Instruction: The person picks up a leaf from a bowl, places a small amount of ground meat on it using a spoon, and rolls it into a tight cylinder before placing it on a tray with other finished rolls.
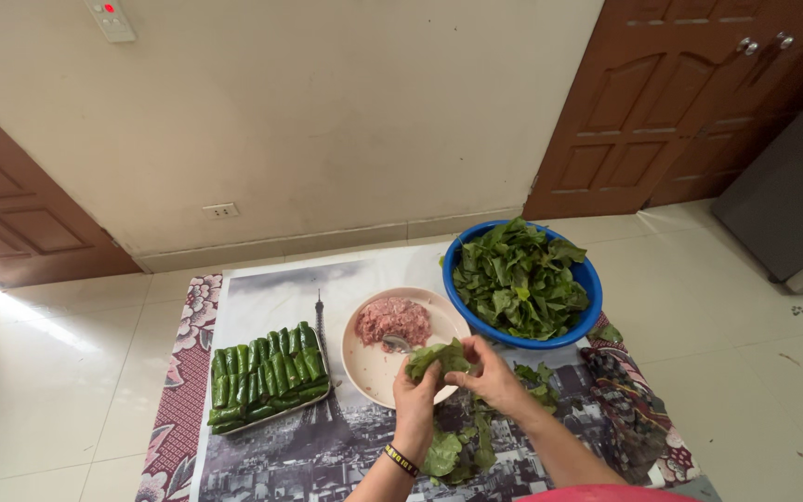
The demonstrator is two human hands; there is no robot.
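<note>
**Both hands closed on one green leaf, low centre of frame**

Low centre: left hand (417, 386) and right hand (492, 376) meeting around a green leaf (439, 358), fingers curled shut on it from either side, held just above the near rim of the plate. Black-and-yellow wristband (401, 459) on the left wrist.

Around them, largest first:
- Printed mat (281, 446) on the tiled floor, grey cityscape with a tower, patterned red border at left and right edges.
- Blue round basin (585, 279), upper right of the mat, heaped with loose, crinkled green leaves (518, 279).
- Rectangular tray (322, 398), left of centre, packed with tight glossy rolled leaves (267, 372) in rows.
- Pale round plate (374, 367), between tray and basin and touching the basin's edge; mound of pink minced meat (392, 319) on its far half, a spoon (396, 342) lying beside the meat.
- Small scatter of limp leaves (457, 451) on the mat beneath the forearms, a few more right of the right hand.

Nothing between the hands and the plate.
</note>
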